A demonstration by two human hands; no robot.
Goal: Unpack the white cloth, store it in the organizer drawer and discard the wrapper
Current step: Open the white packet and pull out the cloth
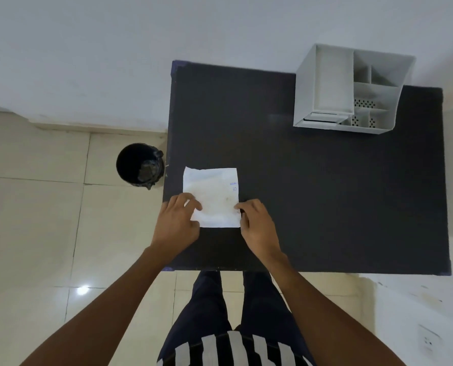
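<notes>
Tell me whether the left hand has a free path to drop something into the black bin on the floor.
Probably yes. The left hand rests on the packet's left edge near the table's left side, and the open bin stands just beyond that edge with nothing between.

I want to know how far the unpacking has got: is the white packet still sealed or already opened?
Cannot tell for sure. The packet lies flat on the table, with no cloth out.
</notes>
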